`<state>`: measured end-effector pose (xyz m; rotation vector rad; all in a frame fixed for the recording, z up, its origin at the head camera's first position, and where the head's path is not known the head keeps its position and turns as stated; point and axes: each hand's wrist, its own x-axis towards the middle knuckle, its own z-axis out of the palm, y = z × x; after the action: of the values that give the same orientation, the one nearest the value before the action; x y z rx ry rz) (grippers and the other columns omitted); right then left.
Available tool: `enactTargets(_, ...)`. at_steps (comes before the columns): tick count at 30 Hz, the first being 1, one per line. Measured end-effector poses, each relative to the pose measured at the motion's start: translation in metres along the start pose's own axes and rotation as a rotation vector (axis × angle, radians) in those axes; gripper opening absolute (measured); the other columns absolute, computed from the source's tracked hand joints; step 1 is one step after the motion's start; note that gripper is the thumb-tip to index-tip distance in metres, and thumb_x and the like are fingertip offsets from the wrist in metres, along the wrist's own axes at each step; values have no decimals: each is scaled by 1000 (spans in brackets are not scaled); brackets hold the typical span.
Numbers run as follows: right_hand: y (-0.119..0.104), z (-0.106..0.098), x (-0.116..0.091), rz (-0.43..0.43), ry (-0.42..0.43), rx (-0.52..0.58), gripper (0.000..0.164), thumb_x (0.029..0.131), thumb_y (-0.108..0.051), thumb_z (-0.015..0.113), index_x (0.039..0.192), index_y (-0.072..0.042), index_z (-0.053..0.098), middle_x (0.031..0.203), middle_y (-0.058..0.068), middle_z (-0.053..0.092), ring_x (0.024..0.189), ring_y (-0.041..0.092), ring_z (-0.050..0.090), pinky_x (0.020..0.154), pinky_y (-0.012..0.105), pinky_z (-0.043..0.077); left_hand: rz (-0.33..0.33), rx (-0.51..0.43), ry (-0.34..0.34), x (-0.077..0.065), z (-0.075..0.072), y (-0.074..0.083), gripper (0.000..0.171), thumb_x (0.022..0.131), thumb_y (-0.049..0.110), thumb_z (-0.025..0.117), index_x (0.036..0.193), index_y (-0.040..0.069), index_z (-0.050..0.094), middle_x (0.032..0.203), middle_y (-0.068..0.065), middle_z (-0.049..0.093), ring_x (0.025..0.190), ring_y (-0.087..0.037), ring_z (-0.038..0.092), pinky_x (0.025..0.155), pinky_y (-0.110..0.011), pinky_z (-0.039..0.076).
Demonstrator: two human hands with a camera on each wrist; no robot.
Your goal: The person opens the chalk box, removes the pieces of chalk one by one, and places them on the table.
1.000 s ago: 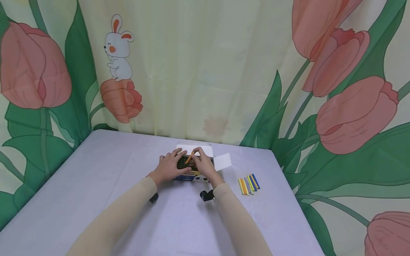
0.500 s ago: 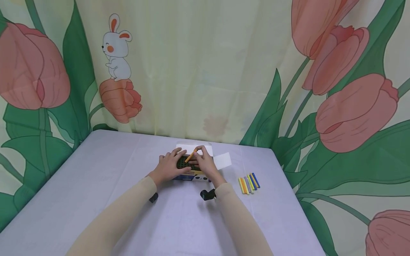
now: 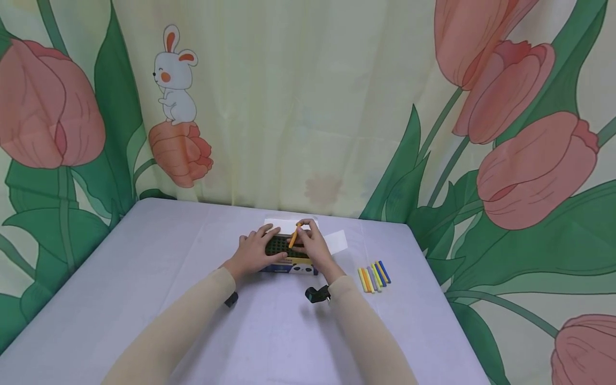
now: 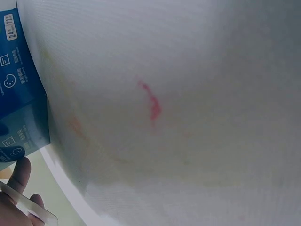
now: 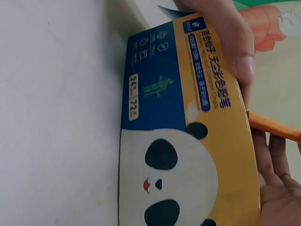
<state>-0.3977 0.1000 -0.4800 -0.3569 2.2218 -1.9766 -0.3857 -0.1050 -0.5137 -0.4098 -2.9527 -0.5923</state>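
Observation:
An orange chalk stick (image 3: 293,238) is pinched at its upper end by my right hand (image 3: 313,248), tilted over the right part of a chalk box (image 3: 284,267). The box has a dark holed insert (image 3: 276,246) on top. My left hand (image 3: 252,251) holds the box's left end, thumb along the near top edge and fingers spread to the far side. In the right wrist view, the box's blue and yellow panda front (image 5: 202,155) fills the middle, with the orange chalk (image 5: 275,126) behind its edge. The left wrist view shows a blue box side (image 4: 21,84).
Several chalk sticks (image 3: 374,276), yellow, orange, grey and blue, lie in a row on the white tablecloth (image 3: 269,331) to the right. White box flaps (image 3: 335,243) stick out at the right and behind. A tulip-print curtain (image 3: 289,107) hangs behind the table.
My right hand has shifted slightly right with the orange chalk, whose lower end has moved right across the holed insert and now stands steeper. The left hand stays on the box.

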Motion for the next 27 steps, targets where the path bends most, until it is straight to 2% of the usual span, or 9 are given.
enactTargets(7,-3,-12,-4,17,26,6,29,110,-22,50,136,-9,51,116,16,60,103,26,73,83,38,61,2,-1,-12,-2,-1,0,95,87,82,51,161,23,38,167,-11,31,133,-44,52,100,-65,37)
enactTargets(21,-29,-42,-17,-71,83,-15,34,106,-19,59,135,-2,58,122,16,57,102,23,70,83,42,61,1,-20,-12,-3,-2,-1,93,89,79,55,162,24,37,169,-10,29,132,-44,52,102,-66,35)
enactTargets(27,-37,-63,-23,-94,117,-12,32,105,-19,61,133,-5,60,118,15,58,100,23,69,78,42,62,22,-32,-5,-5,-3,-2,93,89,79,54,162,24,36,169,-10,28,135,-44,49,102,-68,35)
